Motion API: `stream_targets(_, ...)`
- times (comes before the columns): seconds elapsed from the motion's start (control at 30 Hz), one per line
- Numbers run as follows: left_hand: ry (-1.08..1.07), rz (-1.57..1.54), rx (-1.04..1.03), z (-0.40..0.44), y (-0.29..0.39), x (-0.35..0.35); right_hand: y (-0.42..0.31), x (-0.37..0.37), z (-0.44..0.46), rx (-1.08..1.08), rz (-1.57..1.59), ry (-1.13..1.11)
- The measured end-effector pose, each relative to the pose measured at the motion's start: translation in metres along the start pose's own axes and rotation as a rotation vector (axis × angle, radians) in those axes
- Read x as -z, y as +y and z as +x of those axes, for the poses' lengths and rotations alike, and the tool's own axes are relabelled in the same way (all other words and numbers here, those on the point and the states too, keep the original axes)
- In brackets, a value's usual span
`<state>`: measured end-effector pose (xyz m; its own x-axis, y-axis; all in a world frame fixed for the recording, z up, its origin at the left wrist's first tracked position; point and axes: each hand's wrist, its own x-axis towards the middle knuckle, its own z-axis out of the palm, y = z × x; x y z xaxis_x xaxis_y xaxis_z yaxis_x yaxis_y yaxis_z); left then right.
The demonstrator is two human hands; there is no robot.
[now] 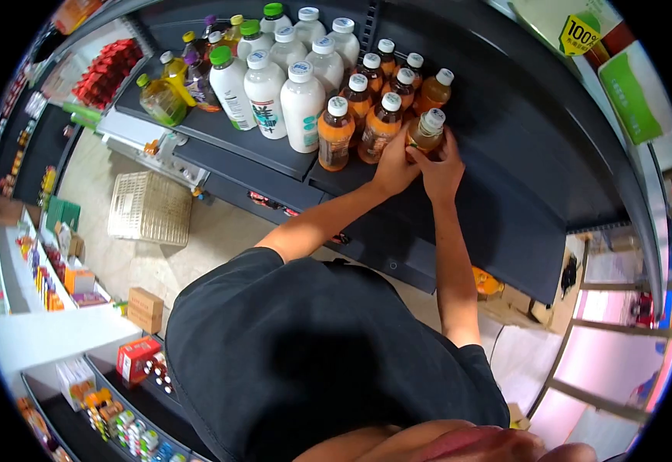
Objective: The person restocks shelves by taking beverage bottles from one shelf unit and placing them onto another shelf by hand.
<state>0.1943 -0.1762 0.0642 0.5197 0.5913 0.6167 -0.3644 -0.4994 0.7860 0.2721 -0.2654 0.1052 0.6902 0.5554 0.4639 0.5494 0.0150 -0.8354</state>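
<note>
Both of my hands are wrapped round one amber drink bottle [423, 136] with a white cap, at the right front of a group on the dark shelf. My left hand [395, 167] grips its left side, and my right hand [441, 168] closes on its right side. Just left of it stands an orange-brown tea bottle [382, 127] with a white cap. Several more like it fill the rows behind, and a lighter amber bottle [434, 91] stands directly behind the held one. Whether the held bottle's base touches the shelf is hidden by my fingers.
Large white bottles [303, 108] stand left of the tea bottles, with yellow and green bottles [163, 100] farther left. The dark shelf [505, 223] extends to the right under an upper shelf edge. A woven basket [150, 206] sits on the floor, and a cardboard box [145, 309] lies behind.
</note>
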Motion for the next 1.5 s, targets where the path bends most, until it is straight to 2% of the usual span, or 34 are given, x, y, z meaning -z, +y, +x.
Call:
stream_targets(0.03,-0.050,-0.003,0.019,-0.007,-0.006,-0.001,0.007,0.002,0.008,-0.034,0.014,-0.039)
stream_targets(0.13,-0.079,0.320,-0.016,-0.042,0.003,0.003,0.007,0.002,0.031,-0.045,0.063,-0.056)
stream_targets(0.17,-0.149,0.275,0.128,-0.050,0.006,0.004,0.012,-0.002,0.036,-0.011,0.048,-0.008)
stream_targets(0.27,-0.248,0.349,0.154,-0.051,0.004,0.007,0.031,-0.012,0.048,0.058,0.034,0.007)
stream_targets(0.37,-0.219,0.337,0.323,-0.041,0.004,0.002,0.034,-0.015,0.051,0.137,-0.026,0.026)
stream_targets(0.4,-0.218,0.376,0.274,-0.040,0.001,0.001,0.037,-0.018,0.051,0.172,-0.050,0.038)
stream_targets(0.47,-0.219,0.452,0.187,-0.043,-0.001,-0.001,0.037,-0.023,0.050,0.110,0.030,0.038)
stream_targets(0.57,-0.201,0.427,0.220,-0.042,-0.001,0.001,0.040,-0.024,0.045,0.060,0.107,0.048)
stream_targets(0.6,-0.196,0.424,0.200,-0.039,-0.004,0.001,0.055,-0.028,0.045,0.127,0.095,0.071)
stream_targets(0.73,-0.192,0.417,0.145,-0.046,-0.012,0.000,0.048,-0.016,0.029,0.143,0.155,0.082)
stream_targets(0.77,-0.188,0.407,0.117,-0.048,-0.013,0.002,0.044,-0.010,0.019,0.130,0.099,0.115)
stream_targets(0.8,-0.200,0.272,0.190,-0.050,-0.013,0.003,0.041,-0.002,0.008,0.113,0.038,0.149)
stream_targets(0.87,-0.245,0.167,0.128,-0.057,-0.005,0.014,0.031,0.006,-0.018,0.052,0.099,0.208)
stream_targets(0.93,-0.316,0.255,-0.121,-0.087,0.006,0.023,0.018,0.007,-0.046,0.048,0.273,0.189)
stream_targets(0.97,-0.348,0.316,-0.250,-0.102,0.012,0.032,-0.002,0.003,-0.059,0.115,0.231,0.190)
stream_targets(1.0,-0.461,0.286,-0.371,-0.124,0.018,0.045,-0.023,-0.002,-0.066,0.260,0.060,0.160)
stream_targets(1.07,-0.619,0.296,-0.288,-0.176,0.040,0.081,-0.071,-0.026,-0.074,0.354,0.675,-0.091)
stream_targets(1.13,-0.566,0.262,0.012,-0.231,0.055,0.129,-0.120,-0.047,-0.079,0.385,0.762,-0.254)
stream_targets(1.2,-0.560,0.463,0.303,-0.288,0.051,0.189,-0.193,-0.070,-0.080,0.572,0.801,-0.357)
stream_targets(1.27,-0.532,0.532,0.392,-0.334,0.074,0.250,-0.268,-0.090,-0.084,0.749,0.881,-0.435)
stream_targets(1.37,-0.125,0.647,0.687,-0.387,0.123,0.308,-0.355,-0.102,-0.097,0.834,1.261,-0.703)
stream_targets(1.4,0.037,0.680,0.636,-0.407,0.130,0.324,-0.378,-0.107,-0.102,0.816,1.361,-0.796)
stream_targets(1.43,0.124,0.700,0.656,-0.428,0.135,0.338,-0.398,-0.117,-0.109,0.772,1.548,-0.870)
stream_targets(1.5,0.264,0.785,0.756,-0.452,0.171,0.369,-0.423,-0.141,-0.120,0.793,1.658,-0.894)
